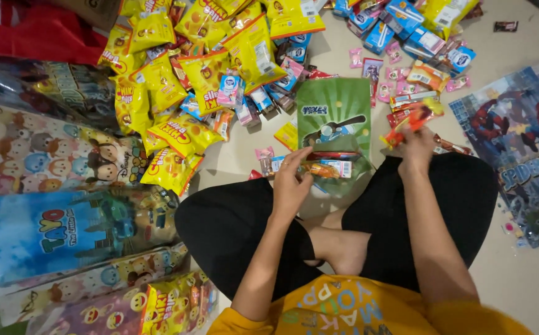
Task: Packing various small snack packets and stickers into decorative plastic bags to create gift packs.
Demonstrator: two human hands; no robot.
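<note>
Currently left hand (289, 186) pinches green goodie bag (334, 121) mouth, right hand (415, 144) grips red-orange snack packet (406, 124); loose pinch could spill contents.

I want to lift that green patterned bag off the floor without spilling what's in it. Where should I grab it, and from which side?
Probably by the mouth edge of the green bag, the end nearest the knees, coming from above. It lies flat on the floor with its opening toward the person, where the left hand is holding packets into it, so pinching both layers there should keep the contents in. The far end looks closed.
</note>
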